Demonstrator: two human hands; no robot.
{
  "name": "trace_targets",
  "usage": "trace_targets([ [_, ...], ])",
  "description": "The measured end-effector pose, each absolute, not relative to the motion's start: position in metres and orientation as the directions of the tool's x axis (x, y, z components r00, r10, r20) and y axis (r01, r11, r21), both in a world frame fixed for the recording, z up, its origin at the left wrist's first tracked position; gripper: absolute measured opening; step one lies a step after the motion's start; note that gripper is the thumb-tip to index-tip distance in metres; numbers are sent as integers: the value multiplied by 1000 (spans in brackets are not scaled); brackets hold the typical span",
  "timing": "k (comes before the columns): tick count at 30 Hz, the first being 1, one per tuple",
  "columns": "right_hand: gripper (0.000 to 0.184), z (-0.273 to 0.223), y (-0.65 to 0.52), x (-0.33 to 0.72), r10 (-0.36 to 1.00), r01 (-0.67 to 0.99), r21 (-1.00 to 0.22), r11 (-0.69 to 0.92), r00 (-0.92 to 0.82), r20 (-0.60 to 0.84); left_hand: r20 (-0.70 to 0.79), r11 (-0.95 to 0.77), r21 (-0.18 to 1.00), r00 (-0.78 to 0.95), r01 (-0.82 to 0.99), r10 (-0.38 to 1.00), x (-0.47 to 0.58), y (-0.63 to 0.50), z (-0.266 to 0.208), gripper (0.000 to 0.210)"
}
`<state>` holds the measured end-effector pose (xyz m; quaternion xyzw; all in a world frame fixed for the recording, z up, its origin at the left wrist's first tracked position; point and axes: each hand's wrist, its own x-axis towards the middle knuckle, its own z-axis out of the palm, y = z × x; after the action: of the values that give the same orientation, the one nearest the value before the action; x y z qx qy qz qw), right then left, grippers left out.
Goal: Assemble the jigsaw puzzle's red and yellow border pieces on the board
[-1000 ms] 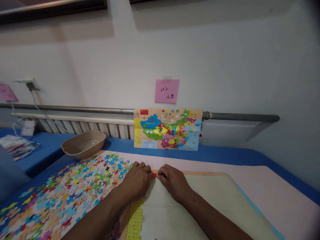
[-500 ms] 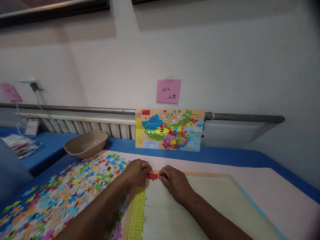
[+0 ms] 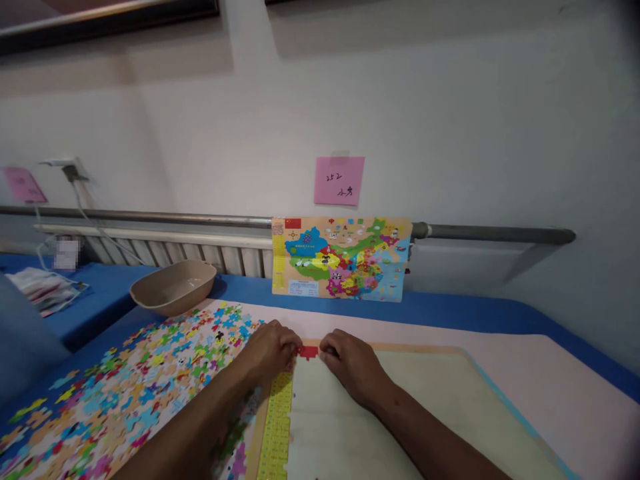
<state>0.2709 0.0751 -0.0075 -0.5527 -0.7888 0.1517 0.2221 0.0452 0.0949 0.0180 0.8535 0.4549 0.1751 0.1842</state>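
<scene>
Right, biggest first: the table point(image 3: 500, 313) with its blue cover runs along the wall, and on it my puzzle board point(image 3: 450, 413) lies flat in front of me, mostly bare, so there is room to build from the corner outward. Off to my left the loose pieces point(image 3: 125, 387) are spread colour-side up, easy to scan, with the beige bowl point(image 3: 173, 287) beyond them. Propped against the radiator is the finished map picture point(image 3: 341, 258), upright where I can check it at a glance. My left hand point(image 3: 270, 350) and right hand point(image 3: 350, 363) both pinch the red piece point(image 3: 307, 351) from either side, fingers curled, holding it down at the board's top left corner beside the yellow strip point(image 3: 275, 427).
</scene>
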Motion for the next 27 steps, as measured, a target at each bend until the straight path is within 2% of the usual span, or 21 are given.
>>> trace_targets([
  [6,10,-9,75,270,937,803,-483,348,-289,194,138,-509,483,511,713,848,46,98,16,31],
  [16,10,-8,74,270,939,804,-487,342,-278,201,43,-367,648,449,667,893,46,105,8,32],
  [27,10,-8,74,268,944,803,-498,328,-262,200,82,-335,670,382,663,921,52,93,7,34],
])
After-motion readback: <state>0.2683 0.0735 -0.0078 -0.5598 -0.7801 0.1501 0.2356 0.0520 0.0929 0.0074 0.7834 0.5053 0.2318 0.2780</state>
